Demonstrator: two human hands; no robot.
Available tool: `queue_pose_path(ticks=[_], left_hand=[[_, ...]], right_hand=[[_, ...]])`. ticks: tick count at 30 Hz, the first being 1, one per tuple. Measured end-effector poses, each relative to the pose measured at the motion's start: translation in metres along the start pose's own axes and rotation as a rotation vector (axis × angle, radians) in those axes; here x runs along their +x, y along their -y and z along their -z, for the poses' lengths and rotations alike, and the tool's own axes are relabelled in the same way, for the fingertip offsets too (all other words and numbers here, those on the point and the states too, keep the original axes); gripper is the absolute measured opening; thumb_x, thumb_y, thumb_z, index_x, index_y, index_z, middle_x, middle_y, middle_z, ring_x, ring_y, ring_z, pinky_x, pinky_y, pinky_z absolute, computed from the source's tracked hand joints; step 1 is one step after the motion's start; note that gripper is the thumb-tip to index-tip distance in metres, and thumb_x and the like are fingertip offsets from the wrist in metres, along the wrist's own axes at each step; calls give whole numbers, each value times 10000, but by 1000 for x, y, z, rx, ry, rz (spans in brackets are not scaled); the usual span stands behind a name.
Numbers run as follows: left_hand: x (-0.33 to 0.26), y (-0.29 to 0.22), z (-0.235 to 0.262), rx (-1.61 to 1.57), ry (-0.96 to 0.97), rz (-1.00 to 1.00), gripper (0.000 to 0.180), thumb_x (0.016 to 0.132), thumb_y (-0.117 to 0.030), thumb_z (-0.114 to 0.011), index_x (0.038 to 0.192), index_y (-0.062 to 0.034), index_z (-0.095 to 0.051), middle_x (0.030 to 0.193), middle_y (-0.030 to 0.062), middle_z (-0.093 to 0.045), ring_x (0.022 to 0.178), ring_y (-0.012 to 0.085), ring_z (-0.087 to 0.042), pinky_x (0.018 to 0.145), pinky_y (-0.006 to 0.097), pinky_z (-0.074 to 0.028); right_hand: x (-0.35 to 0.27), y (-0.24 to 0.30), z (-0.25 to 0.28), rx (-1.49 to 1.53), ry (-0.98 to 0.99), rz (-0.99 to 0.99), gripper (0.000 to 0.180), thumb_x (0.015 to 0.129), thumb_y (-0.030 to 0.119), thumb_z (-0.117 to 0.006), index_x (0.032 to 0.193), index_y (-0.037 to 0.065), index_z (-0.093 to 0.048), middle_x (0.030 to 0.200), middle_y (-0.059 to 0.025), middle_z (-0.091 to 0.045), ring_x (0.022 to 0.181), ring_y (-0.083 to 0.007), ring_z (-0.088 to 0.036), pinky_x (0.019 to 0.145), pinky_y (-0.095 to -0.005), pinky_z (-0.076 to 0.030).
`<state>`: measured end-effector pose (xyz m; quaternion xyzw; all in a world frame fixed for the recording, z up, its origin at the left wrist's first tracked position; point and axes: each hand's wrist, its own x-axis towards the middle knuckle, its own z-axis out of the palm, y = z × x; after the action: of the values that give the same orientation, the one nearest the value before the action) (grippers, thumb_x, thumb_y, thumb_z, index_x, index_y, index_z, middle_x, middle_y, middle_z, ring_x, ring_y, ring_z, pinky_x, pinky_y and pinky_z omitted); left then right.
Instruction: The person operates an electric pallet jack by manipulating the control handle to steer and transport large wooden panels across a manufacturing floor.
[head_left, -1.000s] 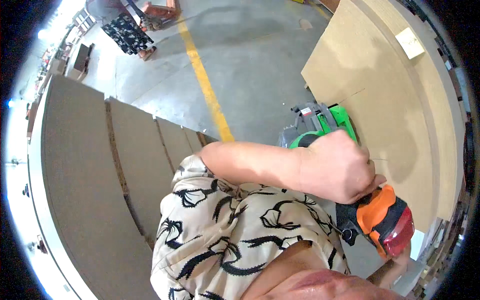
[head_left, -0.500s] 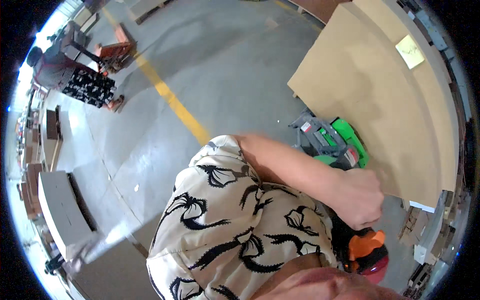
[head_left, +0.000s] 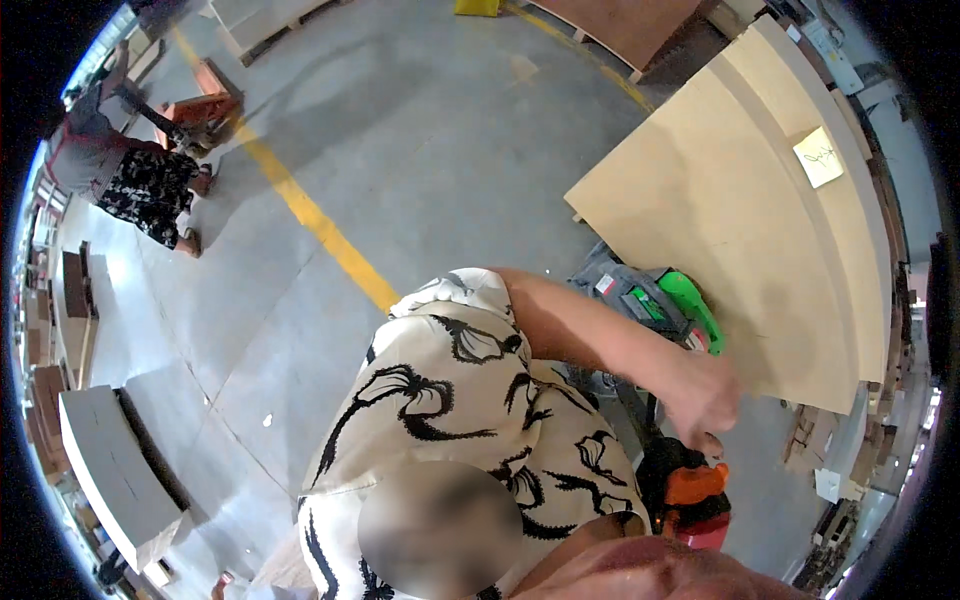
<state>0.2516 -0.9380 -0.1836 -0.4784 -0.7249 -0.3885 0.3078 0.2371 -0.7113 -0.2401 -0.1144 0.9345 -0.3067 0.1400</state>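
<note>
My left hand has its fingers clamped on the orange-and-black handle of a cordless power tool; my right hand is out of view. The tool looks heavy and rigid: hold it by the handle. Its green-and-grey body rests against the plywood sheet.

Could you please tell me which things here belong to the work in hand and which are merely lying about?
In hand: left hand; green and orange power tool; large plywood panel.

Lying about: yellow note; grey board stack; yellow floor line.
</note>
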Motion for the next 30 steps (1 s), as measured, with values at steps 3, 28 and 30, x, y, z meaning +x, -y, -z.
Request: queue_pose_path(ticks=[3,28,30], left_hand=[[-18,15,10,-4,-102,-73,388,693,-381,-635,499,-75,-497,506,99,-504,480,299,-537,406,405,-412],[-67,40,99,-165,943,127,745,875,-619,-242,708,-21,-653,698,173,-625,690,367,-599,623,458,-486],[-62,38,87,-237,900,137,706,884,-587,-260,692,-28,-648,690,180,-619,684,370,-599,625,464,-487]], right_hand=[[2,18,-22,-5,-11,-14,327,923,257,-390,1054,-17,-511,946,-69,-567,831,-175,-513,710,-328,-410],[-235,-7,-116,328,-679,-445,379,955,344,-365,990,-1,-519,848,-51,-555,699,-173,-514,582,-345,-431],[-250,-15,-133,364,-764,-458,385,958,350,-363,985,0,-520,840,-50,-555,688,-173,-514,572,-346,-433]])
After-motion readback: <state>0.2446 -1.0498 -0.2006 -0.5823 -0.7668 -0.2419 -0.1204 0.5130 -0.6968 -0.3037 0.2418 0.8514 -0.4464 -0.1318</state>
